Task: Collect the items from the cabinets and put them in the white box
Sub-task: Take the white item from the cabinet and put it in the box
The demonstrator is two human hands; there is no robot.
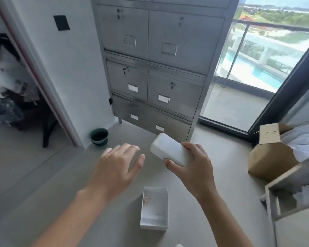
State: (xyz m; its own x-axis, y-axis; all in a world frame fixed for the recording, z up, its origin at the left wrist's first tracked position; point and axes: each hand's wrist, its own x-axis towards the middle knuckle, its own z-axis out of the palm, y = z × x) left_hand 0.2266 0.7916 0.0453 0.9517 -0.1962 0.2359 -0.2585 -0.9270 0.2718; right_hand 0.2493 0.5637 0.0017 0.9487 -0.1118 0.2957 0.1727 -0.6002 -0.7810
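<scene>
Both hands are working above the floor: the right hand [194, 166] is clamping a white power bank [171, 152], while the left hand [118, 164] is hovering spread and empty. Directly below, the white box [165, 207] is sitting open. Best practice: lower the power bank flat, clearing the small item [146, 197] inside.

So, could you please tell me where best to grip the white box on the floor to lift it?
Probably by the two long side walls of the white box, coming from above. It sits open-topped on the floor; its narrow width suits a one-hand span, and the small item by its left wall stays clear.
</scene>
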